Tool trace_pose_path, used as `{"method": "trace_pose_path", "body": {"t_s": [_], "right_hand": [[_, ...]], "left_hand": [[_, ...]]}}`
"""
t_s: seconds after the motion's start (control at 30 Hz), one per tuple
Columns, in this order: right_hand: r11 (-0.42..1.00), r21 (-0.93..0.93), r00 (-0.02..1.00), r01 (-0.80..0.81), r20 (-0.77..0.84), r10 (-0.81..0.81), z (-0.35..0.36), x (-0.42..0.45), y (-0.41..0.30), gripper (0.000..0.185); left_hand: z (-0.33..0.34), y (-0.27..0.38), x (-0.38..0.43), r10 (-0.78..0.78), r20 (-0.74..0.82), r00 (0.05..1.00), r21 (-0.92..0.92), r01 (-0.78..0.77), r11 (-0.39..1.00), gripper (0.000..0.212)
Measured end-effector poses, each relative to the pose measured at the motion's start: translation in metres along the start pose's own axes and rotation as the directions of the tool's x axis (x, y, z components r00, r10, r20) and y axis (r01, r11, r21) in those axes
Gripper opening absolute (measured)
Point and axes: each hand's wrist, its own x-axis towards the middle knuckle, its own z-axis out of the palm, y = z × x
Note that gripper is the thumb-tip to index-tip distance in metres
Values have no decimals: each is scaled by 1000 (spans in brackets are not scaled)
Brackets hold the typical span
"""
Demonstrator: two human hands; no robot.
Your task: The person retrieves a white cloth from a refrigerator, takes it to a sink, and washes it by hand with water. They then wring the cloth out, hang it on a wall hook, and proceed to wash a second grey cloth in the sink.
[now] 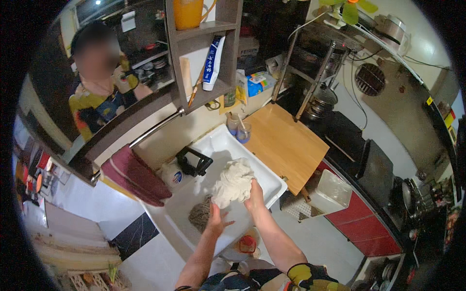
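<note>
Above the white sink basin point(267, 174), a bunched white cloth point(233, 182) is held up between my two hands. My right hand point(256, 195) grips its right side, with the thumb along the edge and the fingers mostly hidden. At the lower left corner of the cloth is my left hand point(217, 219), its thumb against the fabric and its other fingers spread below. A wet-looking grey-brown bundle point(199, 215), perhaps a cloth, lies in the basin just left of my left hand. Behind the white cloth stands a black faucet point(194, 160).
A maroon towel point(133, 174) hangs from a metal rail point(156, 128) at the left. Two cups point(243, 132) stand at the basin's back corner beside a wooden board point(284, 142). A shelf point(207, 25) holds toothpaste point(213, 63). On the floor is a red object point(247, 243).
</note>
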Motion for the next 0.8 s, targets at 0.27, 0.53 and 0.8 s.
{"method": "trace_pose_path", "body": {"t_s": [0.27, 0.53, 0.8], "right_hand": [[856, -466, 955, -225, 71, 289, -11, -25, 15, 34], [488, -868, 881, 94, 301, 364, 50, -87, -12, 31], [873, -488, 871, 5, 431, 236, 46, -60, -37, 56]], "left_hand": [[36, 44, -33, 737, 69, 672, 261, -725, 637, 67], [18, 78, -69, 318, -27, 948, 456, -271, 848, 51], [49, 86, -50, 646, -190, 739, -19, -661, 751, 37]]}}
